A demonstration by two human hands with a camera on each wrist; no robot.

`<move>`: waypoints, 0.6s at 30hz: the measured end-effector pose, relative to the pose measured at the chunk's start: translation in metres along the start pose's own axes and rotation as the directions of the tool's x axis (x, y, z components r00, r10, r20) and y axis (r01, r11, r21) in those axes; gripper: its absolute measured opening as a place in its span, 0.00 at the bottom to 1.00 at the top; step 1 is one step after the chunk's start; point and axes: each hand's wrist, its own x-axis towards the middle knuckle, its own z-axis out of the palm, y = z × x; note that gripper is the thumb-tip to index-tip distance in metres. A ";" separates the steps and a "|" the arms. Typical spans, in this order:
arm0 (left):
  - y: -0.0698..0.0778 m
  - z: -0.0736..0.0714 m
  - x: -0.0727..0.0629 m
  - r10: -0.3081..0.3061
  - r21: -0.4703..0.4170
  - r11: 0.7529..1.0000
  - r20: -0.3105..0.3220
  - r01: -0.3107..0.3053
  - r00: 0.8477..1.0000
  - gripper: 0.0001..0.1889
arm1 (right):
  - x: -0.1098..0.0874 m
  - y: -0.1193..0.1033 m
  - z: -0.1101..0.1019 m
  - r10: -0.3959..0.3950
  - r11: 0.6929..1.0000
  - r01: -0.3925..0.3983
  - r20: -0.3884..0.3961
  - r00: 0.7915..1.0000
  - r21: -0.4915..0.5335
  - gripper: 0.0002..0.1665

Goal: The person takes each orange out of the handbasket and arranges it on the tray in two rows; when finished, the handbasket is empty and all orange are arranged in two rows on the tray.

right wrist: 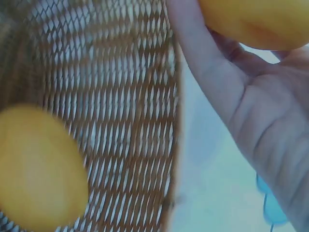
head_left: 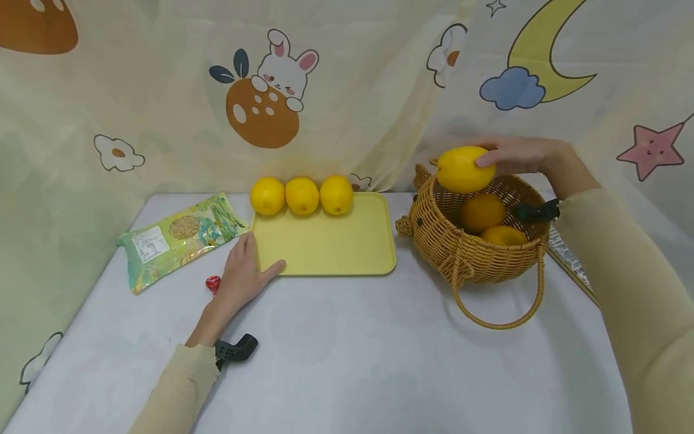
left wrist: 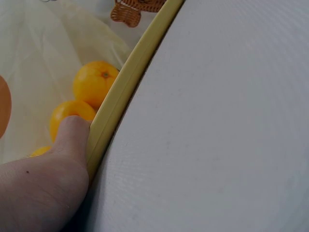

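Observation:
My right hand (head_left: 520, 155) grips a yellow, lemon-shaped fruit (head_left: 465, 170) just above the left rim of a wicker basket (head_left: 450, 235). Inside the basket lie an orange (head_left: 482, 212) and a yellow fruit (head_left: 505, 235); the right wrist view shows one rounded fruit (right wrist: 41, 169) against the weave. At the near left corner of a yellow tray (head_left: 331, 247), my left hand (head_left: 244, 268) rests with fingers along the side and thumb on the front edge (left wrist: 116, 106). Three oranges (head_left: 302, 196) line the tray's back left edge.
A green snack packet (head_left: 181, 241) lies left of the tray. Beside the left wrist is a small red-wrapped candy (head_left: 213, 284). The basket's handle (head_left: 501, 327) hangs toward the front. Behind the table hangs a printed cloth (head_left: 352, 96). A patterned flat item (head_left: 569, 265) shows right of the basket.

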 end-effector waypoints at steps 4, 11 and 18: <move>-0.001 0.000 0.000 0.001 0.000 1.000 -0.001 -0.001 1.000 0.53 | 0.013 -0.020 0.010 -0.106 0.993 0.106 0.006 0.994 0.043 0.17; -0.002 0.000 0.002 0.019 0.006 1.000 -0.022 -0.019 1.000 0.53 | 0.044 -0.047 0.029 -0.259 0.962 0.263 -0.057 0.964 0.073 0.20; -0.001 0.001 0.000 0.002 -0.009 1.000 -0.006 -0.002 1.000 0.53 | 0.084 -0.073 0.048 -0.245 0.969 0.248 -0.216 0.945 -0.012 0.28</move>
